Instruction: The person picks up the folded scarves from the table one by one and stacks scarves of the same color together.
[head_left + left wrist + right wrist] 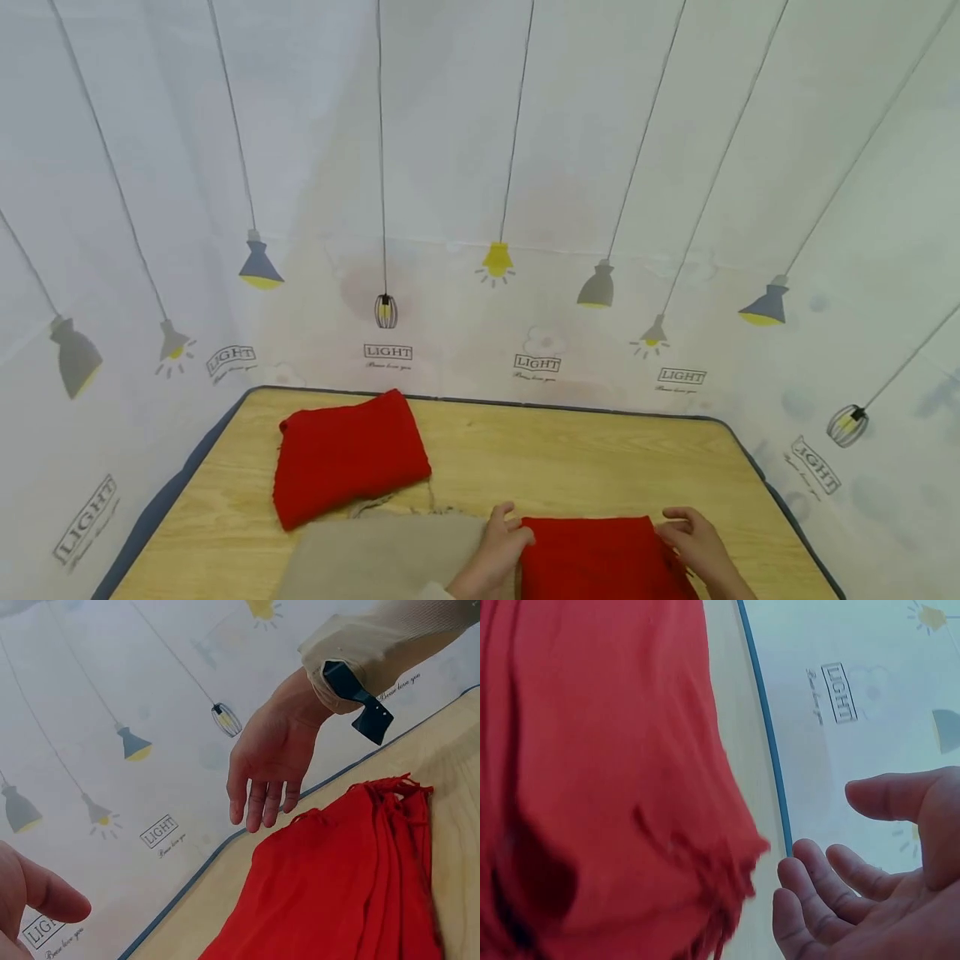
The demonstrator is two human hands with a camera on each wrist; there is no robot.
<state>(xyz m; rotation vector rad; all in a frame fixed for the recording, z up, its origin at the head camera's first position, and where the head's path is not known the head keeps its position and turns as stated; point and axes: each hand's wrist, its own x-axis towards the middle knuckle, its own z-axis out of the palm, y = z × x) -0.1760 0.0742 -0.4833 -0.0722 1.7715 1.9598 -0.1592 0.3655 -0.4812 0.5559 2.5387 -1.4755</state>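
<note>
A folded red scarf (592, 558) with a fringed end lies at the front of the table, between my two hands. My left hand (498, 550) is at its left edge, fingers loosely bent; whether they touch the cloth I cannot tell. By the fringed right edge is my right hand (697, 546). The right wrist view shows that hand (877, 900) with relaxed fingers, apart from the fringe and holding nothing. In the left wrist view the scarf (322, 885) shows stacked layers, and only part of my left hand (30, 900) appears, its thumb extended.
A beige cloth (390, 554) with a fringed far edge lies left of the scarf, partly cut off by the frame. Behind it, at the back left, rests another folded red cloth (348, 458). A white lamp-print curtain (450, 167) surrounds the wooden table (570, 450).
</note>
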